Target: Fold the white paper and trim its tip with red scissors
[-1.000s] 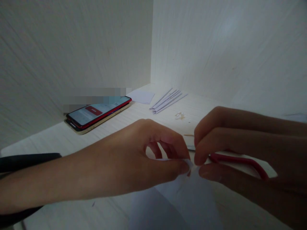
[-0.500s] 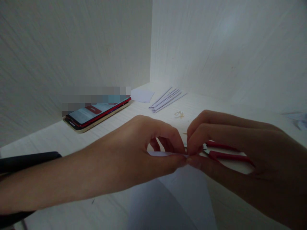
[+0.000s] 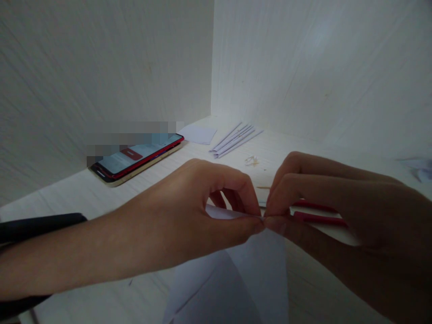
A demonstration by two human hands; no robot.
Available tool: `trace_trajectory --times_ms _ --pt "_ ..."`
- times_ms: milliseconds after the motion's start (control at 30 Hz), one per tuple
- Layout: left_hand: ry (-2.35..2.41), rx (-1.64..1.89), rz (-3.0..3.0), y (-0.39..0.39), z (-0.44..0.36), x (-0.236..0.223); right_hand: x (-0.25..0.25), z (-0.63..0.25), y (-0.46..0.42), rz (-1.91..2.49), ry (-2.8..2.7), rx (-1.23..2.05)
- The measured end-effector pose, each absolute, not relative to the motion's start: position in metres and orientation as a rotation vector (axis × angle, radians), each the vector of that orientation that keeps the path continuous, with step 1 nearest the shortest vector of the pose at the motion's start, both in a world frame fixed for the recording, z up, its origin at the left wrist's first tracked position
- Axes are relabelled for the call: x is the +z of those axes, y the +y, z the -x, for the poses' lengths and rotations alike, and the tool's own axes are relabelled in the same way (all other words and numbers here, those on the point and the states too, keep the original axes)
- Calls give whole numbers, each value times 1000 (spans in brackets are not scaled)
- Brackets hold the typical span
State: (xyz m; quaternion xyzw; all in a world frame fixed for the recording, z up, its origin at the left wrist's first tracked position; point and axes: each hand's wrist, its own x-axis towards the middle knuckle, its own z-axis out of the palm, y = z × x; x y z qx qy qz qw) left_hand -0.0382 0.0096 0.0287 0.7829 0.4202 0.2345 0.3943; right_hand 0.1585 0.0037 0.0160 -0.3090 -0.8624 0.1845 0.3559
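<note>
A white sheet of paper (image 3: 232,274) hangs from my fingers toward the bottom of the head view, its top edge bent over. My left hand (image 3: 216,202) pinches that edge between thumb and forefinger. Close against it, the thumb and fingertips of my right hand (image 3: 313,211) pinch the same edge. Red-handled scissors (image 3: 319,219) lie on the table behind my right hand, partly covered by its fingers. A thin wooden pointed stick (image 3: 263,187) lies just beyond the fingertips.
Several narrow rolled paper cones (image 3: 236,140) lie near the corner. Left of them are a flat paper piece (image 3: 199,134) and a red-edged phone (image 3: 141,155) lying on another phone. Small scraps (image 3: 251,160) lie mid-table; crumpled paper (image 3: 421,168) sits far right. Walls (image 3: 303,67) enclose the back.
The lower part of the paper has swung slightly left and its fold shows differently. My right fingers have shifted a little, uncovering more of the wooden stick. Both hands keep their pinch.
</note>
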Motion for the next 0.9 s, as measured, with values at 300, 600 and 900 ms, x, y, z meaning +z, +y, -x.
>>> trace_trajectory --times_ms 300,600,900 --pt "1090 546 -2082 12 46 24 21 -162 11 780 -2193 563" --pt "1084 561 -2057 12 46 22 17 -155 8 872 -2132 569" --pt "1068 537 -2055 10 44 24 15 -158 4 850 -2168 387"
